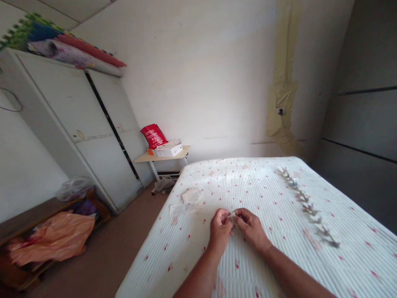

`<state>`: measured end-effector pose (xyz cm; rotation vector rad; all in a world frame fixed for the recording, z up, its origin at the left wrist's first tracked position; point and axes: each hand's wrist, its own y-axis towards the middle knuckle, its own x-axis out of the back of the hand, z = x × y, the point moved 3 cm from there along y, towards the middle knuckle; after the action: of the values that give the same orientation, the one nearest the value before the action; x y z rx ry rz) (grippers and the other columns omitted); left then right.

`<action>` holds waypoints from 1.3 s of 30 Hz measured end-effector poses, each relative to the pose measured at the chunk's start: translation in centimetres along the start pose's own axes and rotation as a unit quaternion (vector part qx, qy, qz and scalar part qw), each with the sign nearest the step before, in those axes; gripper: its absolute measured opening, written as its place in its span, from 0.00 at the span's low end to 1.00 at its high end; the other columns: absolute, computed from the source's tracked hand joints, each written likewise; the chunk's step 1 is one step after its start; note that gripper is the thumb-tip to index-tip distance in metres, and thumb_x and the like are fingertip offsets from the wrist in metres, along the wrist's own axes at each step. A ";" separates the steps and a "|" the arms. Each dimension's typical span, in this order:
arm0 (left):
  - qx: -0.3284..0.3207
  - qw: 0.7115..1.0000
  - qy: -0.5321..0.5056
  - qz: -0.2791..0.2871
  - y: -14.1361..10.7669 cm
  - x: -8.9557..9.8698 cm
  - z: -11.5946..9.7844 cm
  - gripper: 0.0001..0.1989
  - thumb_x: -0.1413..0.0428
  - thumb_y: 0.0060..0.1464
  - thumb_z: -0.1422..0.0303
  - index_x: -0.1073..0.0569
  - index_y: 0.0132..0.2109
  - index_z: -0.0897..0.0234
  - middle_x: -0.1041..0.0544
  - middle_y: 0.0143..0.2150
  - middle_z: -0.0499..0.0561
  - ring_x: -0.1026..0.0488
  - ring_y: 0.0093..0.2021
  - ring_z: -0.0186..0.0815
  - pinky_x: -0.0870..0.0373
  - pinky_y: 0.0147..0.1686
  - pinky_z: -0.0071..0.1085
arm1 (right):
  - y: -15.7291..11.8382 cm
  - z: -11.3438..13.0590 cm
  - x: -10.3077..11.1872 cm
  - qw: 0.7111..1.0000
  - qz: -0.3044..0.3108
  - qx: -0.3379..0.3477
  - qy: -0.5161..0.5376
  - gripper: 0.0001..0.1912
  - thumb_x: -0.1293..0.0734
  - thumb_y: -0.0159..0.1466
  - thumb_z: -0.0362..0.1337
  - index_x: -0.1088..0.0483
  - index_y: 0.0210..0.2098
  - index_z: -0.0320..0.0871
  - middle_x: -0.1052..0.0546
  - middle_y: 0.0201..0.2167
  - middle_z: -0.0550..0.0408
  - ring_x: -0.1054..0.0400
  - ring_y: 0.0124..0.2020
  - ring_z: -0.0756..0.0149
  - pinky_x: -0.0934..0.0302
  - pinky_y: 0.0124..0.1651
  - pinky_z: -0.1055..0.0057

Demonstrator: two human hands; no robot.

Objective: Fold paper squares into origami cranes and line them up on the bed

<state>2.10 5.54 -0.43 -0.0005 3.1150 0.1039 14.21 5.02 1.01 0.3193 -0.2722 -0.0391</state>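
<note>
Both of my hands meet over the middle of the bed. Between the fingertips is a small folded piece of paper (231,216), mostly hidden by the fingers. My left hand (221,227) pinches it from the left, and my right hand (252,228) pinches it from the right. Left of the hands lie several loose printed paper sheets (192,196), partly overlapping. To the right, small folded paper figures (308,209) stand in a slanting row; their exact shape is blurred.
A bed (235,256) with a white, red-dotted ribbed cover spreads beneath the hands. Behind it, a small table (184,150) bears a red bag (154,135) and a white box (170,151). At left are a metal cabinet (89,124) and an orange plastic bag (56,236).
</note>
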 end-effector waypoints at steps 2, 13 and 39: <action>-0.007 1.000 0.004 0.011 -0.1 -0.1 0.0 0.10 0.46 0.45 0.66 0.37 0.35 0.64 0.34 0.21 0.41 0.38 0.18 0.25 0.42 0.16 0.19 | 0.0 0.0 -0.1 1.000 0.017 -0.004 0.010 0.11 0.39 0.57 0.43 0.32 0.29 0.41 0.29 0.25 0.56 0.35 0.27 0.67 0.41 0.31 0.73; -0.024 0.998 0.020 0.052 -0.4 -0.3 -0.4 0.11 0.46 0.46 0.68 0.37 0.39 0.64 0.38 0.19 0.39 0.39 0.19 0.25 0.41 0.17 0.19 | 0.0 -0.4 0.2 1.000 0.004 0.003 -0.002 0.13 0.40 0.58 0.43 0.32 0.24 0.41 0.30 0.22 0.56 0.36 0.25 0.68 0.43 0.30 0.74; 0.002 0.998 -0.007 0.069 -0.5 -0.1 -1.1 0.21 0.45 0.45 0.66 0.38 0.48 0.64 0.37 0.20 0.39 0.37 0.18 0.25 0.40 0.19 0.21 | 0.3 -1.0 0.0 0.996 0.021 -0.030 0.077 0.12 0.34 0.53 0.44 0.31 0.25 0.40 0.30 0.23 0.57 0.37 0.25 0.69 0.43 0.30 0.74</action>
<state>2.16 4.96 0.68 0.2145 3.0991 0.0983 14.44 5.61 0.19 0.2557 -0.1243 0.0191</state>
